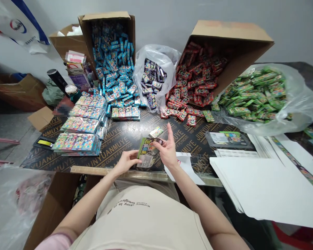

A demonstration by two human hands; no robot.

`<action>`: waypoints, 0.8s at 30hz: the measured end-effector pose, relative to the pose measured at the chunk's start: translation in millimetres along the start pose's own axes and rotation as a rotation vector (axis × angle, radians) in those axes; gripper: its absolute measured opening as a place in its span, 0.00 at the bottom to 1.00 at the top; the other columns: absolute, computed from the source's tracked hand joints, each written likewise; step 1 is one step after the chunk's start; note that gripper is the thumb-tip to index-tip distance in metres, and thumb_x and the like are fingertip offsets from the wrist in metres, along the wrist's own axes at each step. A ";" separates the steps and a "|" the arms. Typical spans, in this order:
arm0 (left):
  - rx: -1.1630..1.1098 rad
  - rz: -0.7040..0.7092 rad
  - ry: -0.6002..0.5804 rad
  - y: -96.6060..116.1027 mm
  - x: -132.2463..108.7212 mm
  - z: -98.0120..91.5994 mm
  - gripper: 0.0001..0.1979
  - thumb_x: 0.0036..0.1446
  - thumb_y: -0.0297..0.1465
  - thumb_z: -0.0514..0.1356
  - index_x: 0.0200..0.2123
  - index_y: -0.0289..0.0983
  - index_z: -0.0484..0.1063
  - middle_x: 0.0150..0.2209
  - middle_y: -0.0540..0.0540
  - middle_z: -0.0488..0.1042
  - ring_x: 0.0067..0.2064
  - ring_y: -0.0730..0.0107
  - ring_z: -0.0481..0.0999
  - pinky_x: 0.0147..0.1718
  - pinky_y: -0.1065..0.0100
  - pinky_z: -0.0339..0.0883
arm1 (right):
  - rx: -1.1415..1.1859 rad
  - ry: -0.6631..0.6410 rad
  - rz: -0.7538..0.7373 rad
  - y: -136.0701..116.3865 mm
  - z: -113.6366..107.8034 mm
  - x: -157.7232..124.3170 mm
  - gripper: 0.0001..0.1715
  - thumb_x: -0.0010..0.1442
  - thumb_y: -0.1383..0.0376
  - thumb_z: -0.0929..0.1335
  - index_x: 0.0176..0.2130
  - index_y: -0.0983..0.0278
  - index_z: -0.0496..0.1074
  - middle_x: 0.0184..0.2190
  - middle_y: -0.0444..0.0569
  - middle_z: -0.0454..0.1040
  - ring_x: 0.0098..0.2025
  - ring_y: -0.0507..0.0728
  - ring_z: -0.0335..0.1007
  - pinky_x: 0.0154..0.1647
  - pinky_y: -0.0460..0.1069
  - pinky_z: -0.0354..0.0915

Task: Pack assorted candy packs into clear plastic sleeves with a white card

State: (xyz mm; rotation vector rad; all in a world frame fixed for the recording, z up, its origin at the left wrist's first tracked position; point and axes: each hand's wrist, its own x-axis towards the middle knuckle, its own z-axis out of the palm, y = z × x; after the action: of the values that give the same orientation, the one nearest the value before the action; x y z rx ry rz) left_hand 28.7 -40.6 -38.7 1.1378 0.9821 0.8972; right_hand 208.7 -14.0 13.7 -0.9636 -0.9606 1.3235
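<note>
Close in front of my body I hold a green and black printed plastic pouch [146,152] with a clear lower part. My left hand [127,162] grips its left edge between thumb and fingers. At its upper right, my right hand [167,151] pinches it with the thumb, the index finger stretched out away from me. Just beyond the pouch lies a small green and white packet [155,131]. Under my right wrist there is a white paper sheet [184,168] on the dark plywood table [120,139].
Stacks of wrapped colourful packs [78,142] stand left. Behind are a carton of blue packets [114,66], a clear bag of purple packets [153,80], a carton of red packets [198,80] and a bag of green packets [258,90]. White sheets [266,187] overhang at right.
</note>
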 end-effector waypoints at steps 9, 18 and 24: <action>-0.087 0.053 0.112 10.6 5.6 -2.3 0.25 0.42 0.34 0.71 0.46 0.35 0.76 0.45 0.41 0.80 0.44 0.61 0.79 0.49 0.60 0.71 | -0.080 -0.146 0.084 -5.4 -4.1 0.0 0.66 0.44 0.63 0.78 0.69 0.56 0.40 0.28 0.39 0.77 0.32 0.55 0.76 0.39 0.52 0.73; -0.295 -0.003 0.251 36.5 -7.9 14.4 0.18 0.40 0.34 0.71 0.37 0.35 0.80 0.38 0.43 0.82 0.40 0.59 0.80 0.46 0.59 0.71 | 0.132 0.043 0.160 -17.6 14.3 -12.3 0.50 0.53 0.57 0.72 0.67 0.57 0.48 0.34 0.44 0.81 0.38 0.57 0.79 0.49 0.55 0.69; -0.326 -0.065 0.186 67.4 1.0 9.6 0.08 0.41 0.31 0.68 0.28 0.35 0.81 0.33 0.43 0.82 0.38 0.61 0.80 0.46 0.61 0.70 | 0.059 -0.051 0.165 -21.0 12.0 -13.4 0.54 0.48 0.64 0.75 0.66 0.58 0.50 0.34 0.45 0.82 0.39 0.58 0.79 0.48 0.55 0.70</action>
State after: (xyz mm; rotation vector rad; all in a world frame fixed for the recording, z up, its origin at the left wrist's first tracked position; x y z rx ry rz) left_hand 33.2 -29.6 28.3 0.7531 0.9737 1.0799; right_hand 203.8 -27.6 37.4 -0.9843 -0.8899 1.5131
